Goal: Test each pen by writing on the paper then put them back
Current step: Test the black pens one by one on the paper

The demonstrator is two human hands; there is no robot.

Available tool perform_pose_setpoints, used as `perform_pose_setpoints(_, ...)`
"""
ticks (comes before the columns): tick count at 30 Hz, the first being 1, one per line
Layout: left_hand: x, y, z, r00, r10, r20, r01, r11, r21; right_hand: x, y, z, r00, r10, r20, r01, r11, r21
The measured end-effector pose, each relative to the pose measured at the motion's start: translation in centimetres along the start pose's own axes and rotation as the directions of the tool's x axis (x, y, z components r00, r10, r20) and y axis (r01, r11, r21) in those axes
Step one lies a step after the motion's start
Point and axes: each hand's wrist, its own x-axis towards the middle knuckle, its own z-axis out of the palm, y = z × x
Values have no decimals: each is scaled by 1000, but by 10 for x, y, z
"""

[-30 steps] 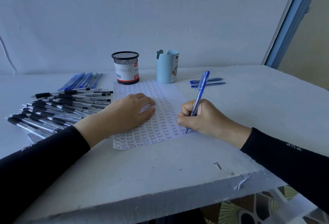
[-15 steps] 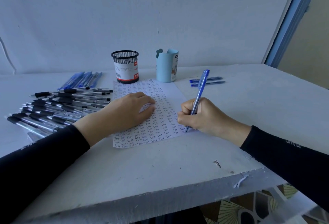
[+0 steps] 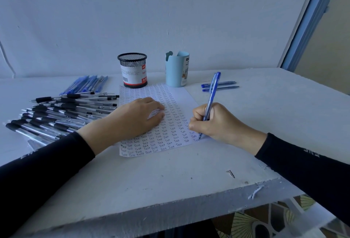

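Note:
A white sheet of paper (image 3: 176,95), filled with rows of the word "Test", lies in the middle of the table. My right hand (image 3: 217,122) grips a blue pen (image 3: 212,94) with its tip touching the paper's lower right edge. My left hand (image 3: 136,118) lies flat on the paper and holds it down. A heap of black-grip pens (image 3: 62,113) lies to the left, with a bunch of blue pens (image 3: 85,84) behind it. Two more blue pens (image 3: 220,86) lie at the right, beyond my right hand.
A black mesh pen cup (image 3: 133,73) and a light blue cup (image 3: 177,69) stand behind the paper, near the white wall. A small screw (image 3: 231,173) lies near the table's front edge (image 3: 170,213). Patterned floor shows below at the right.
The view has shifted very slightly. My right hand has edged a little along the paper's bottom right corner while writing. The left hand stays in place.

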Motion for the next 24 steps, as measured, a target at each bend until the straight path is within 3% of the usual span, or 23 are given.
perform_pose_setpoints(10, -1, 0, 0, 1000, 15, -24, -15, 1000, 2, 13, -15, -12, 990, 94, -104, -80, 988, 129)
perform_pose_setpoints(17, 4, -20, -7, 997, -71, -27, 74, 990, 123, 61, -21, -18, 993, -9, -119, 2, 998, -56)
perform_pose_setpoints(21, 5, -30, -13, 989, -150, -19, 151, 978, 147, 87, 6, -16, 987, -142, -70, 102, 909, -404)
perform_pose_setpoints(24, 5, -32, -12, 986, -168, -16, 169, 977, 134, 81, 20, -12, 986, -164, 22, 158, 896, -414)
